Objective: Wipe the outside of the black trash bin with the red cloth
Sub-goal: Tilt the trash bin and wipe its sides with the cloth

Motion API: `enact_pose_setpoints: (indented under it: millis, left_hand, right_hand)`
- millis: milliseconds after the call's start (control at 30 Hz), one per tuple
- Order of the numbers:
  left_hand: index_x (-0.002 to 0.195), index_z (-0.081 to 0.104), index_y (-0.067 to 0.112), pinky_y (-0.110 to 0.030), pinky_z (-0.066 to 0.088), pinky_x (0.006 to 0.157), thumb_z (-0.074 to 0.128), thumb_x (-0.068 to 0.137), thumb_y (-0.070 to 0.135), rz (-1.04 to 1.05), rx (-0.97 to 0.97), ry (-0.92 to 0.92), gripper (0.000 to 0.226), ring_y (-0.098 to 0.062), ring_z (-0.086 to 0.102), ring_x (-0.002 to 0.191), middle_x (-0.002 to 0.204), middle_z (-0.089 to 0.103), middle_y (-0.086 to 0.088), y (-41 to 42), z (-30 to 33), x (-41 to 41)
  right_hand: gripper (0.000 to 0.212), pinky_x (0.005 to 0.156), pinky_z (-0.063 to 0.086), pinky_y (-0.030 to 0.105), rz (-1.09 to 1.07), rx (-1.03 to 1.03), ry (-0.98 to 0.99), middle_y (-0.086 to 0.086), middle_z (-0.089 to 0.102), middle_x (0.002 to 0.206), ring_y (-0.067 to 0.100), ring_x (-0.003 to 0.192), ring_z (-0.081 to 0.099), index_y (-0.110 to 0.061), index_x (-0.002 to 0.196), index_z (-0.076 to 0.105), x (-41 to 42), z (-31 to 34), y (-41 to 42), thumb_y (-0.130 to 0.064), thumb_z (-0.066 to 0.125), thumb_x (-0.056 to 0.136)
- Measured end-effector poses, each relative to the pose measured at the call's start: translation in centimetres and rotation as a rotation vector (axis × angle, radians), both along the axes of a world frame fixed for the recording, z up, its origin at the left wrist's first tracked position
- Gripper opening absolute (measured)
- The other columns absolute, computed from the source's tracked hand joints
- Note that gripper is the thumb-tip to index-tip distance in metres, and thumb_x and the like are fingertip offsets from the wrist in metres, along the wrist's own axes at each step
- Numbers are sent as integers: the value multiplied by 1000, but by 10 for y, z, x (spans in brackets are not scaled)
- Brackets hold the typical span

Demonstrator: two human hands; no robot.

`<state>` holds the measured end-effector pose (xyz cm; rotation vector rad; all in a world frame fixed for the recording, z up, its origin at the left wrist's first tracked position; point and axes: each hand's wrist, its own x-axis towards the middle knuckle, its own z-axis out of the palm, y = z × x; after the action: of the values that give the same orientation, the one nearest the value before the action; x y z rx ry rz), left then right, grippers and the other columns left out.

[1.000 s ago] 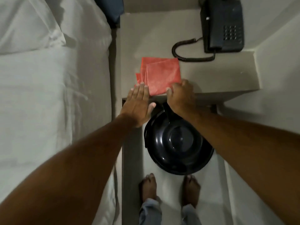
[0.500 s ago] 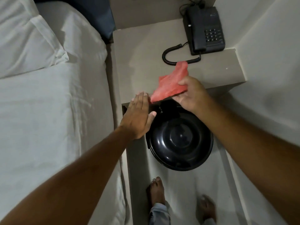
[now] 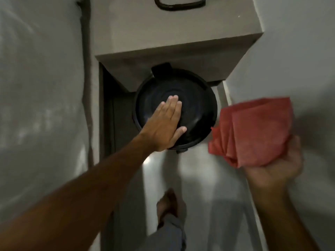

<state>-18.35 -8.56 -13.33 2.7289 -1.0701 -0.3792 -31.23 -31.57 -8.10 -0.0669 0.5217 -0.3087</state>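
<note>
Black trash bin (image 3: 197, 113): sitting on the floor, its far edge tucked under the grey shelf (image 3: 174, 33).
Left hand (image 3: 164, 125): lying flat across the bin's lid, fingers straight and together, gripping nothing.
Red cloth (image 3: 253, 131): hanging bunched just right of the bin, not touching it.
Right hand (image 3: 273, 169): blurred, clutching the cloth from below.
Bare foot (image 3: 168, 201): standing on the floor, nearer the camera than the bin.

I count one black trash bin (image 3: 195, 113), one red cloth (image 3: 253, 131), and my two hands, left hand (image 3: 163, 127) and right hand (image 3: 272, 169). One bedside shelf (image 3: 163, 33), one coiled phone cord (image 3: 181, 5), one bare foot (image 3: 168, 203).
</note>
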Motion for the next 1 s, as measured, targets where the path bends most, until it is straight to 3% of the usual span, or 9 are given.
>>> enact_pose_setpoints:
  millis: [67, 100, 167, 233, 267, 433, 567, 767, 1000]
  left_hand:
    - [147, 14, -6, -47, 5, 119, 23, 94, 52, -54, -12, -77, 79, -38, 4, 147, 157, 11, -29, -19, -16, 10]
    - [147, 15, -6, -48, 6, 119, 22, 93, 55, -76, 3, -109, 82, -38, 4, 147, 157, 12, -29, -26, -21, 14]
    - [147, 19, -5, -49, 7, 118, 23, 89, 64, -83, 40, -189, 90, -37, 5, 147, 157, 14, -29, -30, -33, 15]
    - [147, 20, -5, -49, 9, 118, 25, 85, 71, -85, 12, -235, 98, -37, 6, 147, 157, 14, -28, -30, -38, 17]
    - [147, 19, -5, -49, 9, 118, 25, 84, 73, -101, 0, -242, 101, -36, 5, 147, 157, 14, -28, -31, -38, 17]
    - [149, 13, -2, -46, 6, 119, 18, 81, 79, -121, 8, -290, 106, -31, 1, 148, 159, 8, -24, -29, -45, 18]
    - [149, 14, 0, -43, 7, 119, 16, 80, 81, -134, -6, -334, 107, -30, 2, 148, 159, 8, -23, -28, -45, 19]
    - [151, 10, 3, -43, 7, 120, 21, 79, 81, -125, 36, -282, 107, -26, -2, 148, 161, 5, -19, -31, -36, 13]
    - [148, 8, -3, -54, 10, 117, 36, 45, 100, -30, 171, -281, 149, -39, 2, 146, 158, 6, -28, -56, -31, -4]
  right_hand:
    - [54, 107, 38, 69, 0, 48, 121, 21, 62, 140, 43, 126, 60, -11, 143, 56, -17, -45, -5, -44, 33, 108]
    - [54, 108, 38, 68, 14, -27, 152, 19, 61, 142, 40, 126, 60, -13, 144, 56, -23, -67, -1, -43, 30, 108]
    - [50, 90, 54, 65, 34, -109, 228, 19, 71, 128, 37, 111, 70, -9, 138, 60, -29, -113, 14, -40, 32, 109]
    - [48, 72, 61, 60, 82, -95, 279, 24, 73, 120, 41, 103, 73, -9, 142, 52, -26, -156, 33, -39, 38, 108]
    - [50, 74, 60, 61, 102, -63, 292, 26, 71, 124, 44, 107, 71, -9, 145, 47, -22, -176, 41, -41, 40, 106]
    - [58, 114, 31, 67, 113, -90, 309, 26, 55, 145, 45, 131, 53, -12, 151, 41, 9, -244, 60, -46, 41, 105]
    - [61, 114, 33, 61, 98, -223, 332, 23, 56, 141, 40, 126, 55, -13, 154, 37, 35, -262, 59, -50, 33, 106]
    - [62, 98, 48, 49, 115, -325, 387, 19, 61, 136, 31, 116, 62, -13, 151, 42, 39, -237, 73, -54, 36, 104]
    - [58, 105, 46, 51, 179, -406, 352, 16, 64, 136, 32, 121, 63, -16, 145, 52, 25, -241, 65, -54, 42, 102]
